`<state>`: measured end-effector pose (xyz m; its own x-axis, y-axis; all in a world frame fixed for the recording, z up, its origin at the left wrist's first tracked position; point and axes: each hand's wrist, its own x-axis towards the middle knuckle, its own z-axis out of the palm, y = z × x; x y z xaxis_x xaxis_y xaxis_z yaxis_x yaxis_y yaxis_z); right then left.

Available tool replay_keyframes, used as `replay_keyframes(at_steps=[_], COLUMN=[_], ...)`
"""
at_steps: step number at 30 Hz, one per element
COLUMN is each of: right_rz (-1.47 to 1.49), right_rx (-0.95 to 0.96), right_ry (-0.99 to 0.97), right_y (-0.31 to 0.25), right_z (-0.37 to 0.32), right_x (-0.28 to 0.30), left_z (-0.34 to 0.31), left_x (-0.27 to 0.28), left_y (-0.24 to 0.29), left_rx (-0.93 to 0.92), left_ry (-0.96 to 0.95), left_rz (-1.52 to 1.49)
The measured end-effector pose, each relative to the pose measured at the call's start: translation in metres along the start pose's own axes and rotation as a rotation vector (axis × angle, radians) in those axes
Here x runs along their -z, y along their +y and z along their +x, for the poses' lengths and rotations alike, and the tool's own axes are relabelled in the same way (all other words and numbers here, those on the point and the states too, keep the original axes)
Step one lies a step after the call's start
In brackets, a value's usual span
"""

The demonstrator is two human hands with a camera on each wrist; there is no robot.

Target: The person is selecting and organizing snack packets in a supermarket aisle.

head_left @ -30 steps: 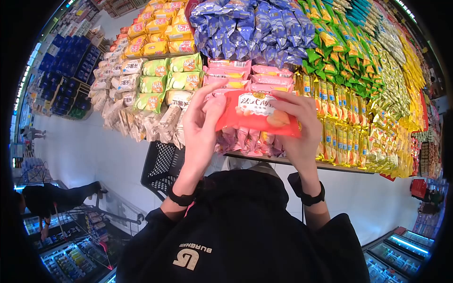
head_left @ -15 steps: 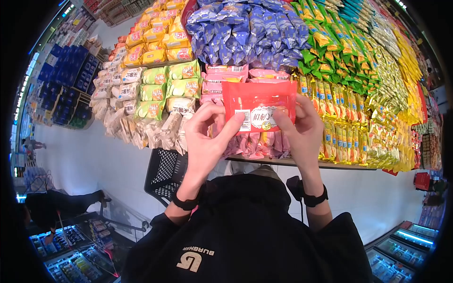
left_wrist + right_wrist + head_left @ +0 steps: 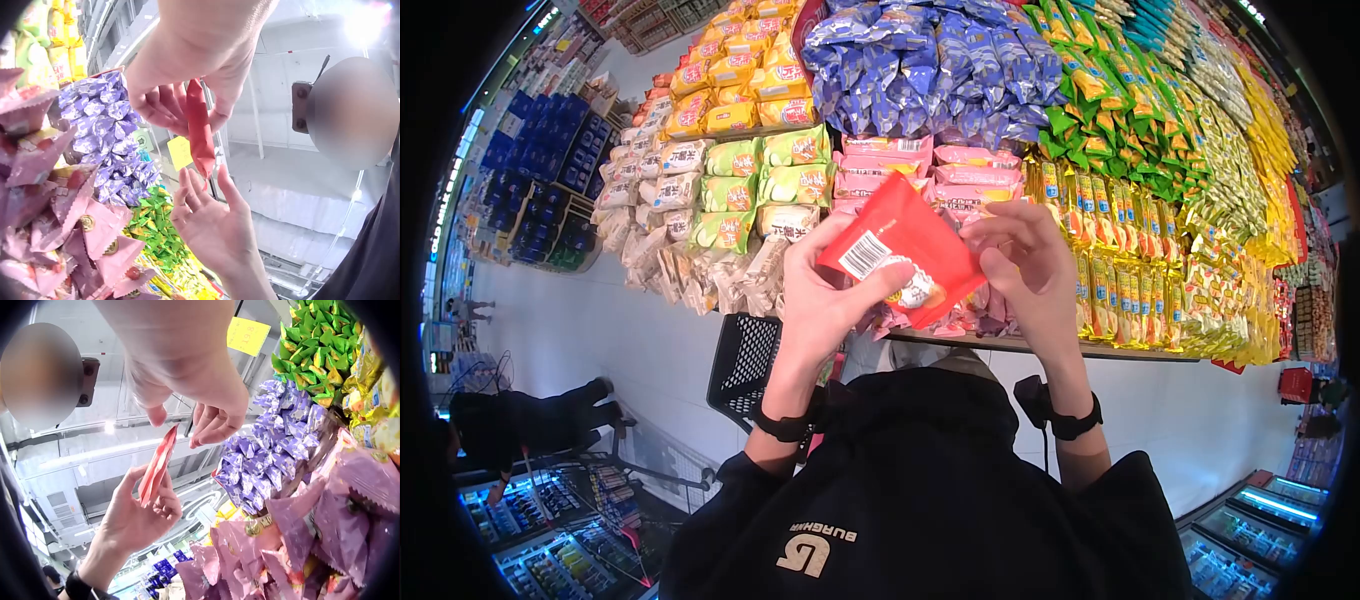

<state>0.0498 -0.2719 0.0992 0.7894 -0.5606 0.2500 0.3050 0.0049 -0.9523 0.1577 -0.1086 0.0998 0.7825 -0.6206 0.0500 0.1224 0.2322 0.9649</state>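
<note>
A red packet [image 3: 915,240] is tilted in front of the person, its barcode and a white label facing up. The left hand [image 3: 825,290] pinches its left side, thumb on top and fingers behind. Beside the packet's right corner is the right hand [image 3: 1040,280], fingers loosely bent and parted from the thumb. The left wrist view shows the packet [image 3: 199,128] edge-on between the left hand's [image 3: 194,62] thumb and fingers, above the right hand [image 3: 219,234]. In the right wrist view a gap shows between the right hand [image 3: 194,394] and the packet [image 3: 159,465].
Pink packets [image 3: 975,175], green packets [image 3: 725,195], blue packets [image 3: 970,70] and yellow packets [image 3: 1095,210] lie on a display across the front. A black basket [image 3: 745,360] stands below its edge. Another person [image 3: 530,420] is at the far left near a cart.
The packet has been turned over, then tilted. Half a second ago both hands held it; now the right hand has let go and the left hand alone holds it.
</note>
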Motion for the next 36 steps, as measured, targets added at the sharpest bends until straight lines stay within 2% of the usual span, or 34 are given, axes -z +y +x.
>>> replay_keyframes(at_steps=[3,5,7,9,10,13,17,20,26,30,33,36], right_rz=[-0.136,-0.372,-0.324,0.009,0.028,0.096,0.086,0.198,0.215,0.215,0.203,0.168], right_rx=[-0.04,-0.043,-0.078,-0.149,-0.279,-0.24,-0.266,-0.287,-0.209,-0.232,-0.213,-0.168], right_ry=[-0.148,-0.304,-0.272,-0.05,-0.026,0.023,-0.035,-0.049,-0.06,-0.071,-0.069,-0.094], right_y=[-0.01,0.003,0.006,0.001,-0.009,0.003,0.005,0.005,0.004,0.003,0.0,0.001], right_z=[0.005,0.008,0.01,0.009,0.01,0.01,0.008,0.008,0.011,0.014,0.015,0.016], right_x=[0.002,0.013,0.01,-0.003,0.002,0.008,0.009,0.013,0.017,0.021,0.02,0.02], left_z=[-0.001,-0.001,0.002,0.004,0.003,0.004,0.008,0.011,0.015,0.016,0.017,0.019], left_x=[-0.001,-0.009,-0.016,-0.012,-0.012,-0.015,-0.008,-0.011,-0.019,-0.026,-0.027,-0.028], left_y=[0.001,-0.002,-0.007,-0.011,-0.008,-0.008,-0.015,-0.011,-0.008,-0.003,-0.006,-0.007], left_rx=[0.0,-0.028,-0.084,-0.069,-0.043,-0.019,-0.018,-0.047,-0.08,-0.069,-0.144,-0.109], left_ry=[-0.201,-0.208,-0.147,-0.102,-0.075,0.003,0.062,0.077,0.082,0.08,0.048,0.044], left_rz=[0.158,0.136,0.046,-0.01,-0.027,-0.155,-0.149,-0.157,-0.11,-0.107,-0.04,-0.037])
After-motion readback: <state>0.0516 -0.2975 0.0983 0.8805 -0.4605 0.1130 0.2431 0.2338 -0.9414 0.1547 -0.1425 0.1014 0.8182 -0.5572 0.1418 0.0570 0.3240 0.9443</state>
